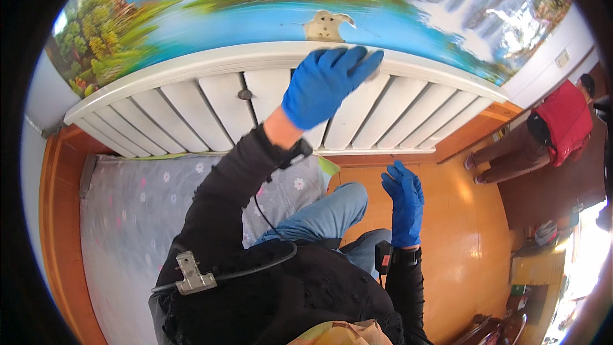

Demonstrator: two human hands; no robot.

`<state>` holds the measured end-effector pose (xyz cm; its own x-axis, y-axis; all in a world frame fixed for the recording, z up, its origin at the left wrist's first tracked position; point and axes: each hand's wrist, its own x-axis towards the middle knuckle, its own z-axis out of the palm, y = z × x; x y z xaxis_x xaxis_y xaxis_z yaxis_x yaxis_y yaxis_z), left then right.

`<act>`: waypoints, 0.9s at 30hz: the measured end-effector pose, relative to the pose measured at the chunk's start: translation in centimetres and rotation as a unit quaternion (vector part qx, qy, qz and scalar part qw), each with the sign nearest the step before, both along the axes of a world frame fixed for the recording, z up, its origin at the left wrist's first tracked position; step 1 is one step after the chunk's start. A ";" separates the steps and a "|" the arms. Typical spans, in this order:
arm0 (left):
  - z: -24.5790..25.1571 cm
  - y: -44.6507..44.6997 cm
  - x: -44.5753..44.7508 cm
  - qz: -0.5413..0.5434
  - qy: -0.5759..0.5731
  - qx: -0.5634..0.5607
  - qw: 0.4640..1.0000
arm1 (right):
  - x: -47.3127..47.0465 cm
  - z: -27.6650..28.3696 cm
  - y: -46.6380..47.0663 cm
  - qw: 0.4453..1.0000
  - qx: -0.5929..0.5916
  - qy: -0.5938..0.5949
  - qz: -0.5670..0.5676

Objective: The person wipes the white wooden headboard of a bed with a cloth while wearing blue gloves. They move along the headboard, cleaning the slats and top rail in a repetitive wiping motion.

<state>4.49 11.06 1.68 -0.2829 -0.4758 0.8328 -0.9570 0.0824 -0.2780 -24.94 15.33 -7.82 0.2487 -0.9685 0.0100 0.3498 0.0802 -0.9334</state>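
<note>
My left hand (330,84), in a blue glove, reaches over the upper edge of a white slatted radiator cover (268,57). Its fingers lie over the front of the ledge. A small pale patch shows under the fingertips; whether it is a held cloth cannot be told. Lower down and to the right, my right hand (406,201), also blue-gloved, is raised above the wooden floor with loosely bent fingers and nothing visible in it. A dark round knob (244,94) sits on the slats left of my left hand. The palm of my left hand is hidden.
A landscape mural (268,14) with a torn pale patch (324,28) rises behind the cover. A grey flowered sheet (143,211) lies at left, within a wooden frame (60,191). At right, a person in a red top (567,120) stands bent by a dark brown surface (536,201).
</note>
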 end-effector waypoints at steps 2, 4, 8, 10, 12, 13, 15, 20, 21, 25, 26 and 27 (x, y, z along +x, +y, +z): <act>0.9 -2.3 1.8 0.056 -0.051 0.027 0.997 | 0.1 -0.4 0.0 1.000 0.001 0.009 0.022; 0.4 -3.2 2.6 0.101 -0.102 0.076 0.987 | 0.2 -0.8 0.0 0.999 0.005 0.019 0.033; -1.0 -2.6 4.9 0.012 -0.055 0.015 0.998 | 0.2 -1.6 -0.3 0.999 0.006 0.041 0.032; -1.2 -1.1 6.8 0.029 -0.065 0.019 0.997 | 0.0 -1.9 -0.4 0.998 0.011 0.046 0.035; -1.1 0.9 9.3 0.037 -0.060 0.021 0.997 | -0.1 -2.2 -0.5 0.998 0.009 0.048 0.033; -1.0 2.1 10.6 0.039 -0.061 0.011 0.997 | -0.1 -2.3 -0.5 0.998 0.009 0.048 0.027; -1.2 4.7 13.5 0.074 -0.054 0.022 0.996 | 0.1 -2.6 -0.6 0.999 0.016 0.044 0.023; -1.8 12.0 22.2 0.145 0.022 0.030 0.989 | 1.1 -2.7 -0.7 0.999 0.030 0.031 0.019; -2.1 13.7 24.1 0.184 0.032 0.034 0.982 | 1.4 -2.7 -0.7 0.999 0.026 0.025 0.025; -2.3 19.2 32.1 0.219 0.054 0.000 0.974 | 1.5 -2.2 -0.7 0.999 0.018 0.029 0.017; -2.3 20.4 33.5 0.240 0.060 -0.010 0.969 | 1.4 -2.2 -0.7 0.999 0.014 0.035 0.009; -2.4 21.2 34.7 0.253 0.072 -0.015 0.965 | 1.3 -2.2 -0.6 0.999 0.023 0.030 0.013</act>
